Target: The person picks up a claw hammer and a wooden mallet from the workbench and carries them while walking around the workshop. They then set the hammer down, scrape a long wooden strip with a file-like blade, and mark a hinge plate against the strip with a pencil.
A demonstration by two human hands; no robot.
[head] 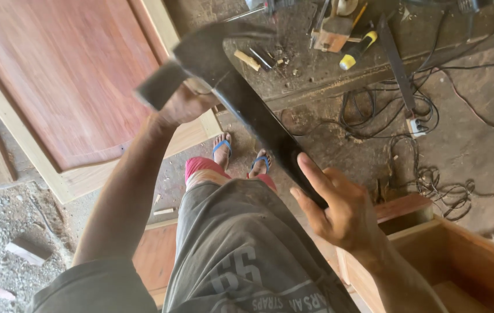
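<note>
Fingers of the left hand (186,104) are closed around the upper end of a long dark strip (258,124), probably a metal bar or blade, though blur makes its kind unclear. The right hand (339,211) supports the lower end, the fingers half open and pressed on its edge. The strip runs slanted between both hands, above the person's feet in blue sandals (241,153). Behind stands a reddish wooden door panel (67,81); a yellow-handled tool (357,51) and black cables (386,110) lie beyond.
</note>
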